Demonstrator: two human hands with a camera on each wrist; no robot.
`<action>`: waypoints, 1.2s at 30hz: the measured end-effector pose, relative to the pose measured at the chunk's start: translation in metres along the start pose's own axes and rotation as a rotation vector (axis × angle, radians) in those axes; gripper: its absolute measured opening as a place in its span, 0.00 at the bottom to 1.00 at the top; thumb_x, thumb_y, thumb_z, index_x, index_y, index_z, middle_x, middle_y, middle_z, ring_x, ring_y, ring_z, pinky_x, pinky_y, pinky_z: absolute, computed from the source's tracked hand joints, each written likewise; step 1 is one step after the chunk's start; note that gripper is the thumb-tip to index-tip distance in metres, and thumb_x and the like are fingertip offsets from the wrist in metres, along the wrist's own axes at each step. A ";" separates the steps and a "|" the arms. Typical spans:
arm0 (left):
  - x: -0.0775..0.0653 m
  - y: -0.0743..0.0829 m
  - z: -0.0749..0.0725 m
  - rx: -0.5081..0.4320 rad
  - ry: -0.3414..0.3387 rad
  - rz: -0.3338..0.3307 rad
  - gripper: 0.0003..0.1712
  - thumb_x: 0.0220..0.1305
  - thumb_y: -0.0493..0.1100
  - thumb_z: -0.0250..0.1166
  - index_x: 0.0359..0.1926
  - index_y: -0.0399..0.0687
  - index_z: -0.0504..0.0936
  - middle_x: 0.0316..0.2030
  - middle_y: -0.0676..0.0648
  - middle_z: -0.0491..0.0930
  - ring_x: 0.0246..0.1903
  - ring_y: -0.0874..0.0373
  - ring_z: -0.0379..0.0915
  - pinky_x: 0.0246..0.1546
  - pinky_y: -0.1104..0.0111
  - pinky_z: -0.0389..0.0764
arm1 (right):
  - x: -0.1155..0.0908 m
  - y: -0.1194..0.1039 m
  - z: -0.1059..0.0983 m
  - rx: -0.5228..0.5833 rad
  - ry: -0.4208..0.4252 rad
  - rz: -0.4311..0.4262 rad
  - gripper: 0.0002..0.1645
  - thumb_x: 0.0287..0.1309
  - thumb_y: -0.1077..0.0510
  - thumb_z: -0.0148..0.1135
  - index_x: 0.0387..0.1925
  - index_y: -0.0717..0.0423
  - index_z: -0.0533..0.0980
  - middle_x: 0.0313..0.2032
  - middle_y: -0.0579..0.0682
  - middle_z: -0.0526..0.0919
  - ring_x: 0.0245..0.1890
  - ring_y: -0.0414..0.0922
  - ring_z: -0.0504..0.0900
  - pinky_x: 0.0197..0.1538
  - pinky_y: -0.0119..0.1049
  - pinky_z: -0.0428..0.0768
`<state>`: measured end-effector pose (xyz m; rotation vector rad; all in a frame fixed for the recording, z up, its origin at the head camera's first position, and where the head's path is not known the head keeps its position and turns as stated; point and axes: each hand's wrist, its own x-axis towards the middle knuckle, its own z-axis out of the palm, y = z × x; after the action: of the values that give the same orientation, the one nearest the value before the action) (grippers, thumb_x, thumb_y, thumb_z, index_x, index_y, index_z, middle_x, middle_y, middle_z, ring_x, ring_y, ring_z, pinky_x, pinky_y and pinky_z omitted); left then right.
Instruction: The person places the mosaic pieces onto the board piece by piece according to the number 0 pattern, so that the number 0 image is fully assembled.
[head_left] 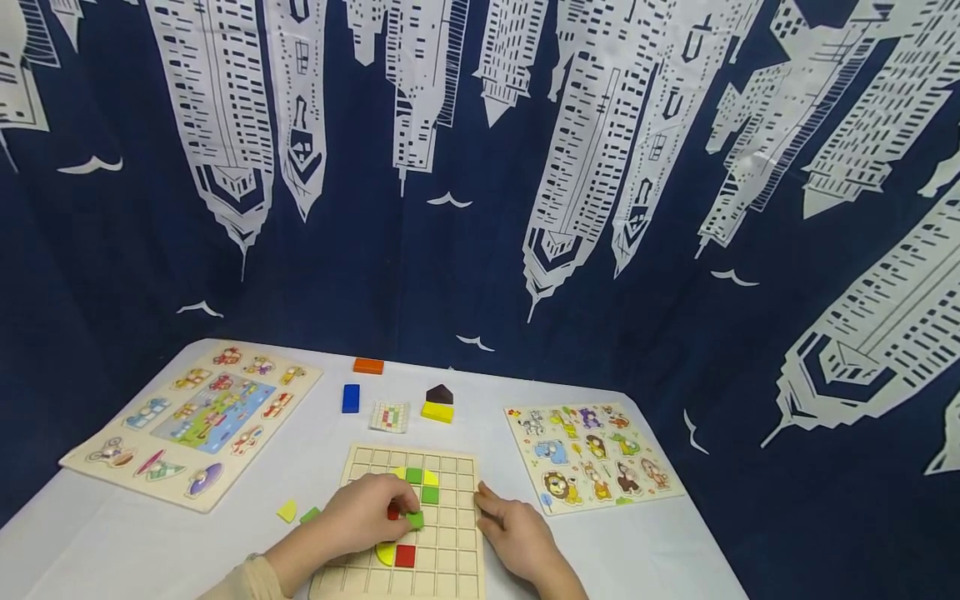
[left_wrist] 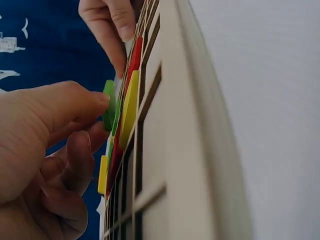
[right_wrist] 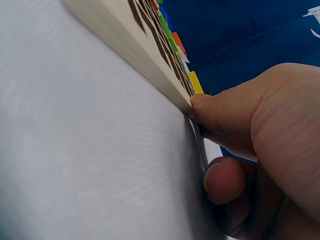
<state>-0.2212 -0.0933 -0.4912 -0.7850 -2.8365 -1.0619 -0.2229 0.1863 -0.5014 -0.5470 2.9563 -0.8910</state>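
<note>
My left hand (head_left: 367, 512) is over the wooden grid board (head_left: 453, 575), pinching a green square tile (head_left: 415, 521) between thumb and fingers. In the left wrist view, that tile stands tilted close to the board's face. Set on the board are a red square (head_left: 405, 556), a yellow rounded piece (head_left: 386, 552), green squares (head_left: 430, 495) and more yellow pieces (head_left: 431, 477). Another red tile (head_left: 393, 511) is partly covered by the left fingers. My right hand (head_left: 521, 533) holds the board's right edge, its thumb (right_wrist: 220, 111) against the rim and the other fingers curled below.
Left of the board lie a loose yellow piece (head_left: 287, 511) and a green one (head_left: 310, 515). Behind it are a small pattern card (head_left: 389, 417) and blue (head_left: 351, 398), orange (head_left: 368, 366), yellow (head_left: 437, 412) and dark (head_left: 439, 393) pieces. Picture puzzles flank it, vehicles (head_left: 202, 417) and animals (head_left: 592, 458).
</note>
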 end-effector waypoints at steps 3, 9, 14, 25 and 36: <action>0.008 0.004 0.004 0.048 0.000 0.027 0.09 0.54 0.43 0.77 0.35 0.64 0.88 0.32 0.68 0.81 0.34 0.71 0.74 0.36 0.66 0.78 | 0.000 0.000 0.001 0.007 -0.002 0.002 0.24 0.66 0.55 0.66 0.62 0.54 0.80 0.67 0.46 0.77 0.66 0.52 0.78 0.65 0.56 0.74; 0.017 0.008 0.010 0.104 -0.018 0.046 0.08 0.55 0.44 0.78 0.33 0.66 0.90 0.33 0.68 0.82 0.37 0.70 0.77 0.37 0.62 0.81 | 0.001 -0.001 0.003 0.010 -0.009 0.004 0.24 0.66 0.55 0.66 0.62 0.53 0.80 0.68 0.46 0.77 0.66 0.52 0.78 0.65 0.56 0.75; 0.019 0.008 0.013 0.115 0.026 0.016 0.09 0.53 0.44 0.80 0.28 0.67 0.89 0.31 0.68 0.80 0.32 0.71 0.74 0.32 0.65 0.77 | 0.001 -0.003 0.003 -0.001 -0.009 -0.004 0.24 0.66 0.55 0.66 0.62 0.53 0.80 0.68 0.47 0.77 0.65 0.53 0.79 0.65 0.56 0.75; -0.015 0.001 -0.028 0.006 0.087 -0.117 0.04 0.62 0.50 0.74 0.38 0.63 0.91 0.37 0.67 0.83 0.31 0.68 0.73 0.32 0.68 0.76 | 0.001 -0.003 0.006 0.011 -0.003 0.009 0.24 0.66 0.55 0.66 0.62 0.53 0.81 0.68 0.46 0.77 0.66 0.53 0.78 0.65 0.56 0.74; -0.087 -0.062 -0.089 -0.052 0.218 -0.431 0.20 0.58 0.46 0.77 0.52 0.54 0.87 0.44 0.53 0.87 0.23 0.62 0.71 0.23 0.70 0.71 | -0.001 0.000 0.000 -0.008 0.010 0.005 0.24 0.66 0.55 0.66 0.62 0.52 0.81 0.68 0.44 0.77 0.65 0.52 0.79 0.65 0.56 0.75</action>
<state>-0.1877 -0.2269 -0.4765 -0.0422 -2.8570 -1.1785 -0.2220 0.1865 -0.5011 -0.5372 2.9699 -0.8840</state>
